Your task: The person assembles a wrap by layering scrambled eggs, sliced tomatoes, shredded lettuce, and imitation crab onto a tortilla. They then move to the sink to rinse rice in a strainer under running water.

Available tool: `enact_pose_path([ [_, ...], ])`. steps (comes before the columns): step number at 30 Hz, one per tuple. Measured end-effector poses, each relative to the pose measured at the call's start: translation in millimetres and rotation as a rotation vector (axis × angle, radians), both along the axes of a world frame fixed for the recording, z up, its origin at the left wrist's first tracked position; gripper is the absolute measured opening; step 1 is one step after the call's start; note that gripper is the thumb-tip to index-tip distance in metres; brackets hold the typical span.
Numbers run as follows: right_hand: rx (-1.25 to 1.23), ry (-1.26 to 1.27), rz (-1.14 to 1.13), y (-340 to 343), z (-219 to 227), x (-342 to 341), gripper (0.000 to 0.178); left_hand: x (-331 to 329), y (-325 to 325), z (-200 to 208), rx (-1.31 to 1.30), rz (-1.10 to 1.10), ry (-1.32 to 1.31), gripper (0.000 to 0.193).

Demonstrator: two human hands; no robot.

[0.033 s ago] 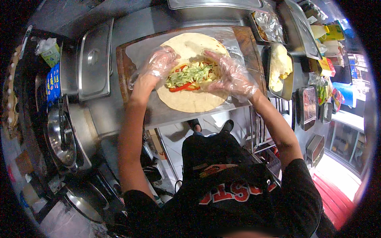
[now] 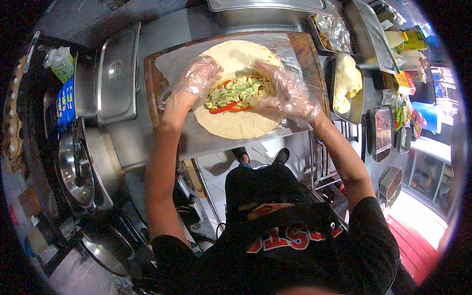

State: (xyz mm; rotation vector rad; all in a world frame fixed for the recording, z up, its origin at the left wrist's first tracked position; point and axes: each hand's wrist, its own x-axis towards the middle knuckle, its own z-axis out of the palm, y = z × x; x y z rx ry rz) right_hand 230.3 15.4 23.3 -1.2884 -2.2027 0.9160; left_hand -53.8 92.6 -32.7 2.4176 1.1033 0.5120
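A large round tortilla lies flat on white paper over a wooden board. Across its middle runs a heaped filling of shredded pale-green vegetable, with red pepper strips along the near side. My left hand, in a clear plastic glove, cups the left end of the heap with fingers bent and thumb apart. At the opposite end my right hand, gloved the same way, has its fingers and thumb spread around the filling. The fingertips' exact contact with the food is partly hidden.
A lidded steel pan stands left of the board, with a round steel bowl nearer me. To the right are a tray of pale-yellow food, a foil-topped tray and a wrapped container.
My right hand has shifted very slightly to the right, its thumb drawn a little off the filling. The left hand and the tortilla stay in place.
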Motion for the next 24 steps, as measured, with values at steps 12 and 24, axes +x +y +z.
enact_pose_path([
  [12, 0.024, 0.052, -0.156, -3, -15, 38, 0.034, 3, -14, 48, -0.63, 0.165, -0.26, 0.018],
  [24, 0.119, -0.108, -0.061, -3, -5, 21, 0.057, -4, -33, 32, -0.25, -0.005, -0.152, 0.029],
])
